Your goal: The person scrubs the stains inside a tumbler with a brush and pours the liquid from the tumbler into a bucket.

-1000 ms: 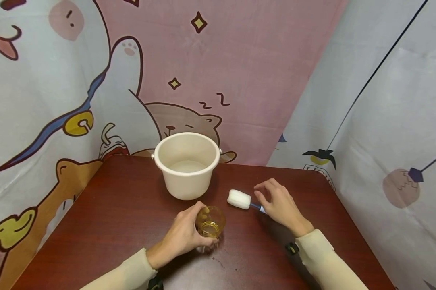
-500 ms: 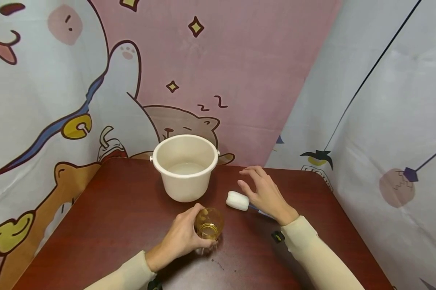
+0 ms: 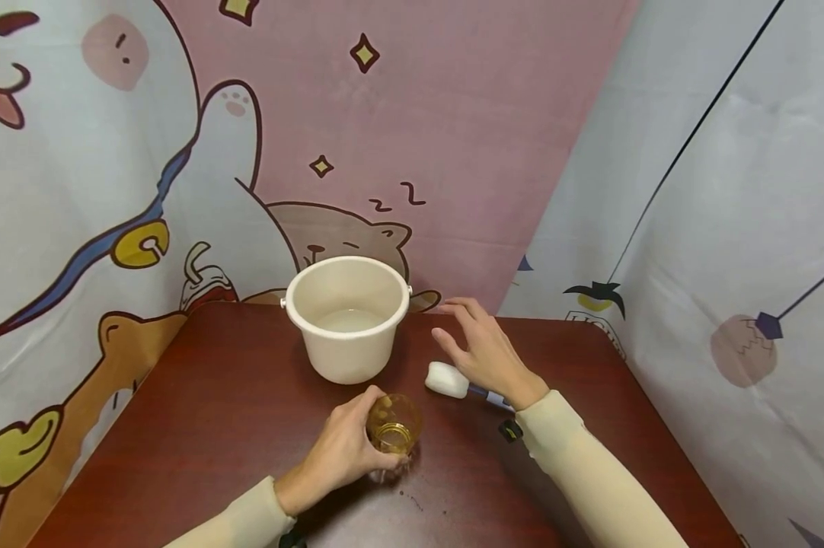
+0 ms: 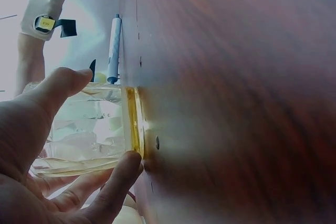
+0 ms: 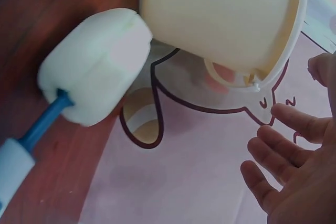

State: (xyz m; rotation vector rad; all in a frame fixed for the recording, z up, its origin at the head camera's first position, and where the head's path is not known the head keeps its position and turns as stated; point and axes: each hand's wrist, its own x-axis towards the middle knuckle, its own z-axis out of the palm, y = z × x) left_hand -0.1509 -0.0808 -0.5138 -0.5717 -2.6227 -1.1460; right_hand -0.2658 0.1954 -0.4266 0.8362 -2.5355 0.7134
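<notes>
My left hand (image 3: 343, 441) grips an amber-tinted drinking glass (image 3: 394, 426) from its left side, thumb and fingers around it. The left wrist view shows the glass (image 4: 94, 129) standing close against the tabletop. My right hand (image 3: 487, 346) hovers above a sponge bottle brush (image 3: 448, 380) and holds nothing; its fingers are loosely spread in the right wrist view. The brush lies on the table, its white sponge head (image 5: 97, 66) pointing toward the bucket and its blue-and-white handle partly under the right forearm. A cream bucket (image 3: 346, 354) with some water in it stands behind the glass.
Small drops (image 3: 412, 498) dot the dark red-brown table (image 3: 234, 426) near the glass. A cartoon-printed cloth (image 3: 453, 152) hangs behind the table and along its sides, close behind the bucket.
My right hand has moved left and forward, over the brush toward the bucket. The left hand keeps its hold on the glass. The head view has shifted slightly.
</notes>
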